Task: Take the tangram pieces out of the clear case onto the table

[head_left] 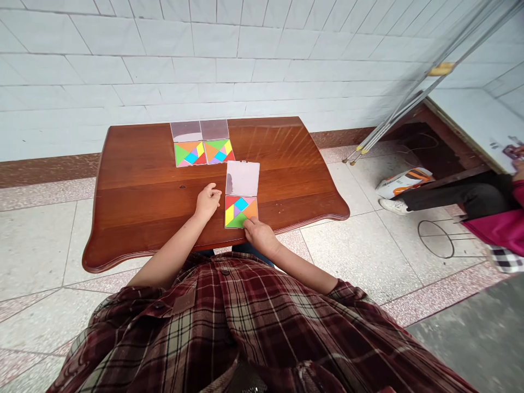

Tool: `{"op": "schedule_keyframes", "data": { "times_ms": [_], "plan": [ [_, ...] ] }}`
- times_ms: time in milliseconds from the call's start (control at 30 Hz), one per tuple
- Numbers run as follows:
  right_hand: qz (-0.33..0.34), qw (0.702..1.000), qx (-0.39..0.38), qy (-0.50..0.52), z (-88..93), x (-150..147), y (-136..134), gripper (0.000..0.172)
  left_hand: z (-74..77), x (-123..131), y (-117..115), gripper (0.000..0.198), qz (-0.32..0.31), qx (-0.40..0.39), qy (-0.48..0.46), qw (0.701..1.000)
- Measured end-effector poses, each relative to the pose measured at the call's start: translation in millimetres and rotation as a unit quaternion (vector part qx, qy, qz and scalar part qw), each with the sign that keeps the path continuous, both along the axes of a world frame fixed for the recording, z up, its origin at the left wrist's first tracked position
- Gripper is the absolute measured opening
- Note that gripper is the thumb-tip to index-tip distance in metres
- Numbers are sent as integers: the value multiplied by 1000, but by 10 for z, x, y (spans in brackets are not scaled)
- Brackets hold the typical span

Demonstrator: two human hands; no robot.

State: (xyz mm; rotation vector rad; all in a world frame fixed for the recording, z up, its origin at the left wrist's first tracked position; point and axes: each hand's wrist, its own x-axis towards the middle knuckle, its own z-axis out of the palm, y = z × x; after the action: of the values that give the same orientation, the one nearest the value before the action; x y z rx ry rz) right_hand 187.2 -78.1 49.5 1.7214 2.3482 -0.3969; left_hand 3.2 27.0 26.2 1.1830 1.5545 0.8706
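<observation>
Now seating last tangram piece: right hand [258,233] fingertips pressing green tile in near tangram case [240,210], near table [135,218] edge; left hand [207,201] loosely curled, empty, beside case. Next: gentle push flush.

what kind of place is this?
Probably a plain tiled room in a home or small workshop: white tiled wall, speckled floor tiles, and a small wooden table holding open tangram cases.
</observation>
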Motion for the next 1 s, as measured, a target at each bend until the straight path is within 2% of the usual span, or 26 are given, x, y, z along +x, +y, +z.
{"op": "schedule_keyframes", "data": {
  "times_ms": [200,500,633,733,833,1000],
  "plan": [
    [-2,1000,7,6,-41,19,-11,33,110,68,30,51,-14,-57,-50,997],
    [2,1000,6,2,-13,16,-17,37,211,79,92,43,-35,-80,-29,996],
    [-1,1000,7,11,-10,25,-19,38,183,139,227,16,-75,-91,11,993],
    [-1,1000,9,18,-17,44,-14,37,160,189,273,6,-66,-71,43,994],
    [3,1000,-1,26,17,43,12,36,156,168,248,6,-57,-36,51,996],
    [14,998,17,52,57,-39,125,34,73,-91,156,7,-44,63,68,995]
  ]
}}
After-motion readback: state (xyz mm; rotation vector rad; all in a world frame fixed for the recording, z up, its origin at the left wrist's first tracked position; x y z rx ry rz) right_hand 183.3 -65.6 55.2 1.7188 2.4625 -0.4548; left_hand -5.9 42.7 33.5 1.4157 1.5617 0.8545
